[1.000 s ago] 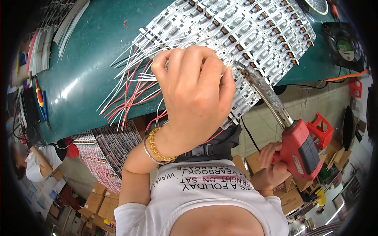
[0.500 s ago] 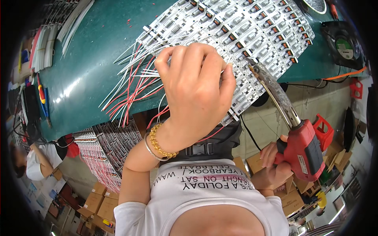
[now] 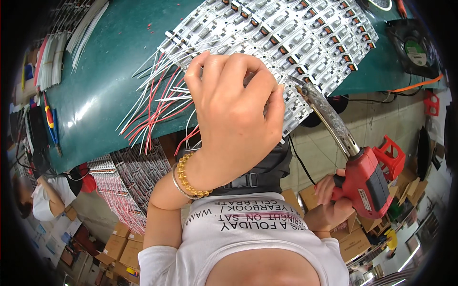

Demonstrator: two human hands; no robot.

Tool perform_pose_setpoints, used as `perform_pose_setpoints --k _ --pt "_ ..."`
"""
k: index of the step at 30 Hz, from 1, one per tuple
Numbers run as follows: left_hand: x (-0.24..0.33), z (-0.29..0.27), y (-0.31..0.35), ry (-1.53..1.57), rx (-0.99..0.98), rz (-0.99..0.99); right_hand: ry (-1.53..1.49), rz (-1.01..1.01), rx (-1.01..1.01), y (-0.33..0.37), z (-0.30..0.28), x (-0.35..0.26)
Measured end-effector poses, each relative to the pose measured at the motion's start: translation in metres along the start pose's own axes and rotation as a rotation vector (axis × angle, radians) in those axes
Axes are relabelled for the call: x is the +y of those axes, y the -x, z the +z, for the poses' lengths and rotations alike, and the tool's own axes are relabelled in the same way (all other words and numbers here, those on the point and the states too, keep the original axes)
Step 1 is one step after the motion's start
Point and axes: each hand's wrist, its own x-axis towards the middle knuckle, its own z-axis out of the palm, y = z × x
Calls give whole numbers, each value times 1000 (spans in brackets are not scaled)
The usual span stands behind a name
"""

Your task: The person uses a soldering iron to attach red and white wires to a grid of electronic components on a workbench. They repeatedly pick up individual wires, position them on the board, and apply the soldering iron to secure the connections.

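My left hand (image 3: 236, 114) is bent over the near part of a panel of small silvery circuit modules (image 3: 305, 43), its fingers curled and the tips hidden beneath. Loose white and red wires (image 3: 155, 107) fan out from under it to the left. What the fingers pinch is out of sight. On the right, my right hand (image 3: 334, 198) is wrapped round the handle of a red and black soldering gun (image 3: 367, 183). Its long metal barrel points up and left. The dark tip (image 3: 295, 80) is over the panel, just right of my left thumb.
The panel lies on a green-topped table (image 3: 102, 86). White wire bundles (image 3: 49, 62) and a red-yellow screwdriver (image 3: 49, 117) are at the left. A black fan (image 3: 414, 50) stands at the far right. Wired panels (image 3: 121, 176) hang below the table edge. Another person (image 3: 50, 195) sits at left.
The panel and wires have shifted slightly left. The soldering gun's tip has moved a little left and nearer, closer to my left thumb. My left hand stays curled.
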Motion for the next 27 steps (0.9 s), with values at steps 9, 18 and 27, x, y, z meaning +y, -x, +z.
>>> perform_pose_setpoints --k 9,18,27 --pt "2 4 2 -45 29 -1 25 14 46 6 2 1" --pt "3 4 2 -54 20 -5 -22 -4 -22 -1 2 2" --pt "-2 -12 2 41 89 52 -99 -19 26 -1 1 -2"
